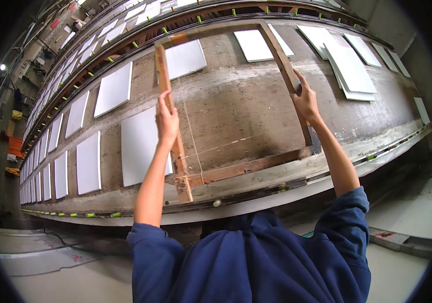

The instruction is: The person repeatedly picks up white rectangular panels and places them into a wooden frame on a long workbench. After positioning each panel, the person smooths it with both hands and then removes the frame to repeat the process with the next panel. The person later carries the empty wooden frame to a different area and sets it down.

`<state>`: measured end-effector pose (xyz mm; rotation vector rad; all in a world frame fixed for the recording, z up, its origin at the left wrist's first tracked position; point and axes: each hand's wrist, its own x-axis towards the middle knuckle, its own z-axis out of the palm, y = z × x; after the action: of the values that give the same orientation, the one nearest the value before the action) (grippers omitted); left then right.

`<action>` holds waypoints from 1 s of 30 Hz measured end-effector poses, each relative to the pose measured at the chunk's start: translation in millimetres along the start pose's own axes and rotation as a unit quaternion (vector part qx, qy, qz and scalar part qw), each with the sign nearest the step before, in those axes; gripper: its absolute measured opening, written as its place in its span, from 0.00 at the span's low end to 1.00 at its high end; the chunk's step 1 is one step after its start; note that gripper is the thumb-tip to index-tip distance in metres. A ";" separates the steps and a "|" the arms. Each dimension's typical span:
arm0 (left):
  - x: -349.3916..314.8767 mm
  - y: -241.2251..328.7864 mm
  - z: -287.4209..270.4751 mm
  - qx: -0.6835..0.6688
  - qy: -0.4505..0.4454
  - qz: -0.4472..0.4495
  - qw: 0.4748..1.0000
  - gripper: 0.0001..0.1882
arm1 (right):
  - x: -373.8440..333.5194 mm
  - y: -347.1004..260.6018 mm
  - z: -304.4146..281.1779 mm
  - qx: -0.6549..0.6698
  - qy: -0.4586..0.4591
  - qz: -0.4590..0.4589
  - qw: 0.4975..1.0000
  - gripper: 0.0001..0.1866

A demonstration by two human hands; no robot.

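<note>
Over the long table, a rectangular wooden frame [251, 165] is held between my two hands. Brown table surface and parts of white sheets show through its middle; whether a thin mesh spans it, I cannot tell. My left hand [166, 121] is closed around the left bar. On the opposite bar, my right hand [305, 101] grips with the thumb side up and one finger stretched along the wood. Close to my left hand, a large white sheet [140, 146] lies partly behind the frame and my forearm. Another white sheet [184, 59] shows through the far left corner.
The worn brown table [382, 113] carries rows of white sheets [112, 90] running far left. Some overlapping sheets [349, 68] lie at the right. Yellow-green clips [115, 214] line the table's near rail, and a second such table [180, 20] stands beyond.
</note>
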<state>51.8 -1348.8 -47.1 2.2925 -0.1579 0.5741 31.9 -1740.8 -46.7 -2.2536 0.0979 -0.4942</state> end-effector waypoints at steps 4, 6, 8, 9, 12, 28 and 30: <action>-21.3 6.9 47.3 -0.031 -0.033 -0.010 0.999 0.26 | -16.7 45.7 -16.4 -0.002 -0.035 0.026 0.999 0.43; -32.3 7.3 58.8 -0.010 -0.035 -0.011 0.999 0.25 | -21.8 55.4 -19.6 -0.004 -0.057 0.058 0.997 0.42; -38.0 9.2 65.8 -0.001 -0.042 -0.025 0.999 0.24 | -20.4 57.0 -23.1 -0.012 -0.065 0.071 0.995 0.41; -41.3 7.7 67.6 -0.003 -0.047 -0.042 0.998 0.24 | -20.4 59.4 -23.0 -0.015 -0.064 0.063 0.996 0.40; -46.4 3.4 70.8 -0.005 -0.044 -0.040 0.998 0.22 | -20.3 62.3 -21.9 -0.024 -0.072 0.070 0.995 0.39; -58.4 13.0 77.0 0.079 -0.076 -0.001 0.994 0.14 | -43.4 76.2 -36.7 -0.117 -0.116 -0.032 0.986 0.34; -58.5 11.5 75.5 0.106 -0.075 0.022 0.991 0.14 | -48.5 72.5 -36.8 -0.107 -0.150 0.004 0.983 0.33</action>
<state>23.3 -1413.5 -112.4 2.5455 -0.2292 0.4587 -20.2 -1804.3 -93.6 -2.5115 0.0062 -0.1393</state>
